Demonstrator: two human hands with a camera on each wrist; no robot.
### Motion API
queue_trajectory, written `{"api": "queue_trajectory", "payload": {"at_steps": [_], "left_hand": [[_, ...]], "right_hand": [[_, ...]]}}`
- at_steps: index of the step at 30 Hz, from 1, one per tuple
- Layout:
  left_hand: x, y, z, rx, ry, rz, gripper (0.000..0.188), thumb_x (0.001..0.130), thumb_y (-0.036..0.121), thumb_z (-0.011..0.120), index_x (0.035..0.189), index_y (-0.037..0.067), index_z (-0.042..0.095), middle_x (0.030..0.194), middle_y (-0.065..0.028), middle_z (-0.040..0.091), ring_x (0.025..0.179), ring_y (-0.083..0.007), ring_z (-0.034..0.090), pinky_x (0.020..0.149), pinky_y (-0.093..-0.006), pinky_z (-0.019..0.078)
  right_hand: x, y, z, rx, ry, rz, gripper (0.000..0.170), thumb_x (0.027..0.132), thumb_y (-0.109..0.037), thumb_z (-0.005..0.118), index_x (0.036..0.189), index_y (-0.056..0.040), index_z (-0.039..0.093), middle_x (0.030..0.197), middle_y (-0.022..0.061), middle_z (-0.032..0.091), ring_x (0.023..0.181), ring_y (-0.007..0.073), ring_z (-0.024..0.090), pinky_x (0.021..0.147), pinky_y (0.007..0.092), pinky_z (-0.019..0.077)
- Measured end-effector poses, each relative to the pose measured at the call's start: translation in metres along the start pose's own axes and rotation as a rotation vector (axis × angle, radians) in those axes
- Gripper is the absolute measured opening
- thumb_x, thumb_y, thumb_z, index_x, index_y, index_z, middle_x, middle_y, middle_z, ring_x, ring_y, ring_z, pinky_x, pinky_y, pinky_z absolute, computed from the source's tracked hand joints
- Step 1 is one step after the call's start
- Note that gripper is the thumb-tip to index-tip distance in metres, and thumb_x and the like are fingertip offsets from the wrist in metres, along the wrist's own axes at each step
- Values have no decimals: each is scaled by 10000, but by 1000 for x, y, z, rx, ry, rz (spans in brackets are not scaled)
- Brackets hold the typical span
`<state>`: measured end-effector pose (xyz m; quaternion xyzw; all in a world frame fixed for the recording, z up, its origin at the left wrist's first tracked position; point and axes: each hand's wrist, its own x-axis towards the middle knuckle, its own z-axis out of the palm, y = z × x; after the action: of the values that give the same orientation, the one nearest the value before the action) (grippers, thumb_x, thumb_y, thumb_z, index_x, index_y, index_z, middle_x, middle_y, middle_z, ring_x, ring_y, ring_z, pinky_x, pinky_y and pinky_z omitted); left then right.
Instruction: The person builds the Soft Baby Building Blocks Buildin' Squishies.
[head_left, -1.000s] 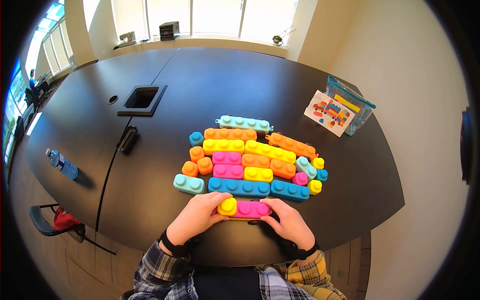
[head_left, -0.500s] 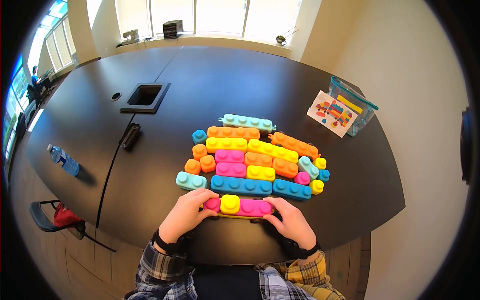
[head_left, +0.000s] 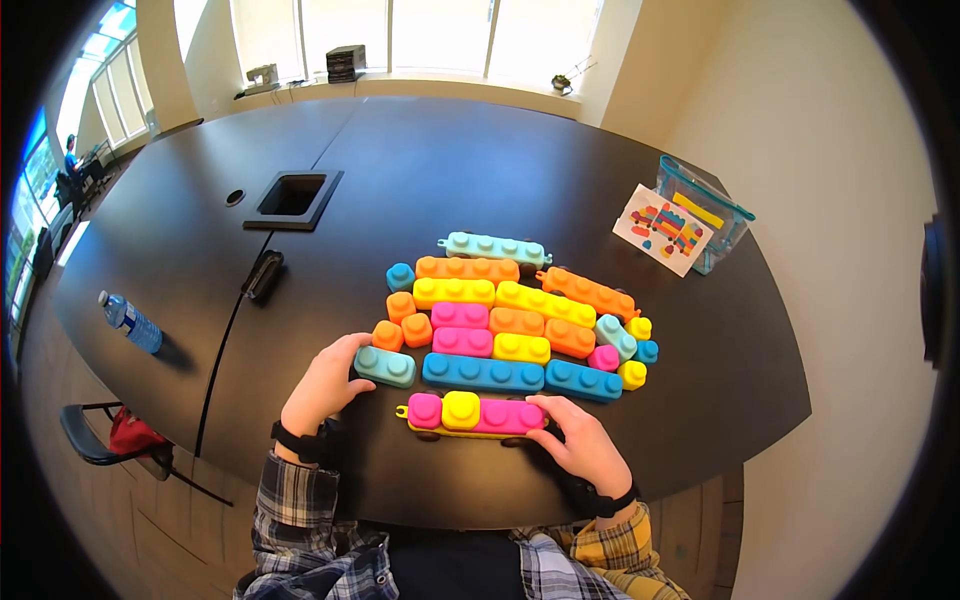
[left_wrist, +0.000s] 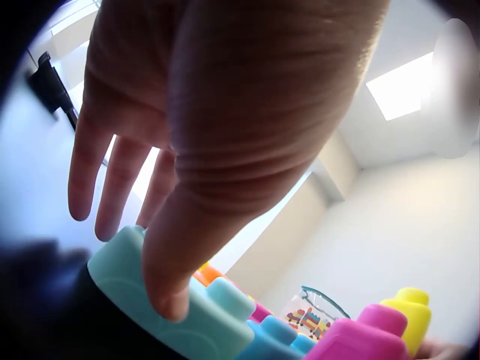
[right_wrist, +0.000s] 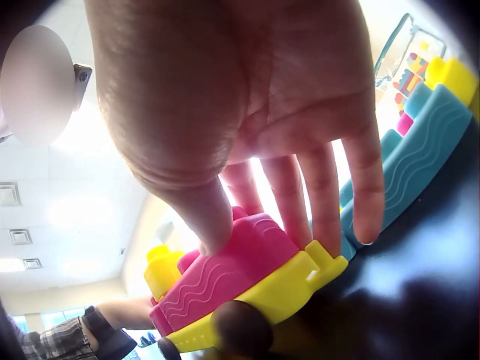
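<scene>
In the head view a yellow wheeled base (head_left: 470,433) carries a pink block (head_left: 425,410), a yellow block (head_left: 461,410) and a longer pink block (head_left: 513,414). My right hand (head_left: 582,446) grips its right end; the right wrist view has the thumb against the long pink block (right_wrist: 232,262) and the fingers on the far side. At the left, my left hand (head_left: 325,386) holds the light teal two-stud block (head_left: 385,367) between thumb and fingers. In the left wrist view, the thumb lies over that teal block (left_wrist: 202,326).
Rows of coloured blocks, among them a long blue one (head_left: 483,372), lie beyond the wheeled base. A picture card (head_left: 663,228) leans on a clear bag (head_left: 722,215) at the right. A water bottle (head_left: 131,321) stands at the left, near a table opening (head_left: 293,196).
The wheeled base with its blocks moved left, then stayed still. My left hand has let go of its left end, moved left and taken hold of the light teal block.
</scene>
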<state>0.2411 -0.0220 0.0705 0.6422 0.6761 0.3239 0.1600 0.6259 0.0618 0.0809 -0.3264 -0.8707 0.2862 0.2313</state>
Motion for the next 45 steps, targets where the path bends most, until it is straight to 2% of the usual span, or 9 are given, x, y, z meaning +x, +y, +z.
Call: {"api": "queue_trajectory", "payload": {"at_steps": [7,9,13,18,23,27,29,36,45], "left_hand": [[2,7,-16,64,-66,-50,490,758,25,879,1193,20,656,1141,-156,690,1039,-359,705,902,-399,594],[1,25,-24,-86,80,-34,445,780,36,881,1167,12,662,1116,-141,688,1010,-326,722,862,-379,612],[15,78,-29,-119,83,204,450,798,67,887,1187,15,668,1118,-132,691,994,-297,728,868,-363,614],[23,116,-4,-62,-48,356,479,801,61,878,1234,33,675,1142,-113,697,1024,-277,716,870,-378,619],[16,117,11,-299,-93,297,603,788,96,894,1337,43,650,1224,-133,679,1072,-322,706,894,-392,602],[-1,108,1,-189,-7,294,649,784,136,904,1373,62,642,1263,-136,671,1083,-332,698,933,-406,584],[-15,92,5,-92,-117,167,677,774,173,914,1388,85,641,1259,-128,679,1082,-336,692,949,-415,569],[-25,78,20,-70,-104,70,420,796,142,891,1177,57,736,1076,-120,711,977,-329,707,866,-404,581],[-24,76,28,-175,-78,45,372,806,137,874,1140,70,723,1041,-104,690,926,-343,687,825,-411,571]], "right_hand": [[-1,5,0,3,-26,2,491,957,-260,773,1386,-81,615,1253,164,694,1147,382,667,981,437,541],[4,-5,-8,-15,15,-28,537,938,-270,794,1402,-76,606,1308,167,676,1192,376,651,1018,444,522],[22,-28,-22,-47,95,-115,673,876,-256,864,1456,-71,577,1467,187,601,1358,377,572,1149,450,450],[50,-49,-22,-22,156,-271,676,888,-265,845,1480,-90,570,1461,164,600,1289,365,606,1077,462,489],[52,-51,-23,-18,38,-238,552,889,-184,833,1397,-73,648,1334,168,662,1148,366,673,975,421,556],[34,-36,-29,84,112,-164,510,877,-167,840,1350,-68,678,1283,158,681,1110,362,683,945,409,570],[25,-24,-27,82,85,-126,504,864,-159,852,1333,-76,690,1264,151,683,1116,359,678,954,415,567],[17,-16,-13,99,43,-131,492,857,-132,855,1322,-88,701,1266,138,683,1125,356,677,967,412,562],[22,-18,-6,103,8,-163,458,867,-105,845,1303,-66,710,1262,146,701,1137,347,691,981,407,565]]}}
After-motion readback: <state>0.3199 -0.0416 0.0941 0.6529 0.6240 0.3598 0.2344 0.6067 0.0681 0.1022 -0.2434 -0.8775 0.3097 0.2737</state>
